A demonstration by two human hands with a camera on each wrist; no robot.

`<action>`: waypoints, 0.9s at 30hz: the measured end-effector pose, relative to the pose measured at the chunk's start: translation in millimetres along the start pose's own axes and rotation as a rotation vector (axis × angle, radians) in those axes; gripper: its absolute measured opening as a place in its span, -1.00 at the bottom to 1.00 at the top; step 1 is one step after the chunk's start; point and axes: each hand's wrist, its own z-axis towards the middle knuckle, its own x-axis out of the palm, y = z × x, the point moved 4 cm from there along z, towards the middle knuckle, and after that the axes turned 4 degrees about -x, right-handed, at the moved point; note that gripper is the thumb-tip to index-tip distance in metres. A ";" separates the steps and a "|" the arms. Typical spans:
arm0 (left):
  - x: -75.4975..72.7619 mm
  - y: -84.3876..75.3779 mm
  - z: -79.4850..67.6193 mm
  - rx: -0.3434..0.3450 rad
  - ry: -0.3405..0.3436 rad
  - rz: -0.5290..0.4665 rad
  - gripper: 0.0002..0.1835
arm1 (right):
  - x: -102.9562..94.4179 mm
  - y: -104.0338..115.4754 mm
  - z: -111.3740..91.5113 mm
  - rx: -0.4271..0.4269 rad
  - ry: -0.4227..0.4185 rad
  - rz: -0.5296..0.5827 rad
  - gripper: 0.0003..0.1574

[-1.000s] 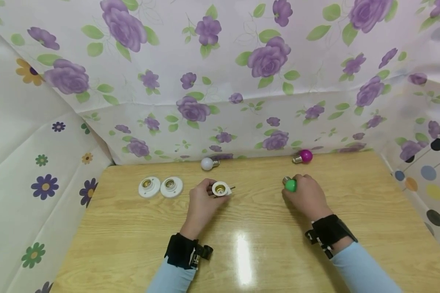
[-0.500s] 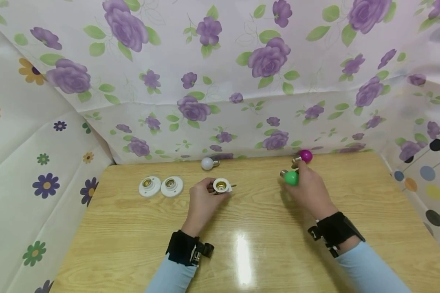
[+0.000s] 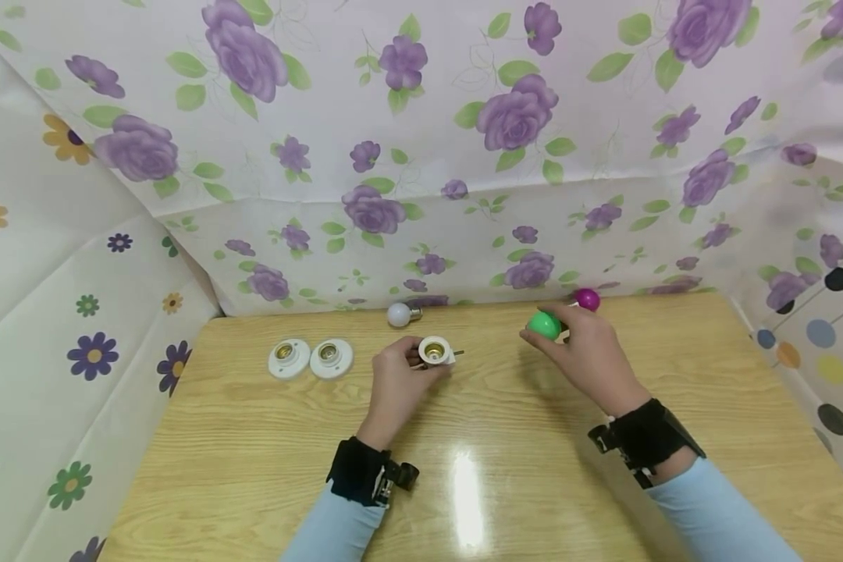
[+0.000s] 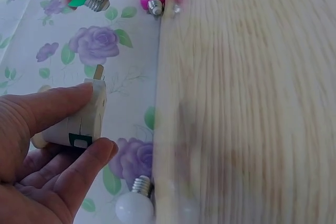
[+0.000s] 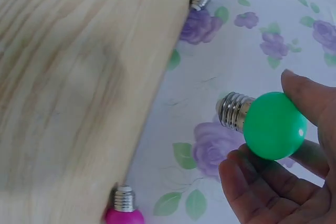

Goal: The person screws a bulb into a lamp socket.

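Note:
My left hand (image 3: 399, 386) pinches a white lamp socket (image 3: 434, 351) between thumb and fingers, its gold-lined mouth facing up at the head camera. A metal plug prong (image 4: 98, 72) sticks out of the socket's end in the left wrist view. To the right, my right hand (image 3: 599, 361) holds a green light bulb (image 3: 544, 325) by its round globe, above the table. The right wrist view shows the bulb's bare screw base (image 5: 235, 111) pointing away from the palm. Bulb and socket are well apart.
Two round white lamp holders (image 3: 288, 358) lie side by side on the wooden table (image 3: 253, 468), left of my left hand. A white bulb (image 3: 399, 314) lies at the back edge. Behind my right hand is a magenta bulb (image 3: 588, 299). A flowered cloth (image 3: 464, 187) hangs behind.
My right hand has raised the green bulb and turned it, so its screw base no longer points left in the head view. My left hand has shifted slightly right with the socket.

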 end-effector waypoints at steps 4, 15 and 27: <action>3.6 -3.9 1.3 0.003 0.012 0.001 -0.61 | -1.6 3.4 3.0 -0.013 0.005 0.026 -0.41; 13.7 -12.0 1.5 -0.017 0.064 -0.010 -0.58 | -4.4 12.3 6.0 -0.044 -0.007 0.236 -0.45; 27.0 -13.1 3.8 0.022 0.033 -0.016 -0.59 | -1.5 36.2 13.2 -0.150 -0.001 0.398 -0.39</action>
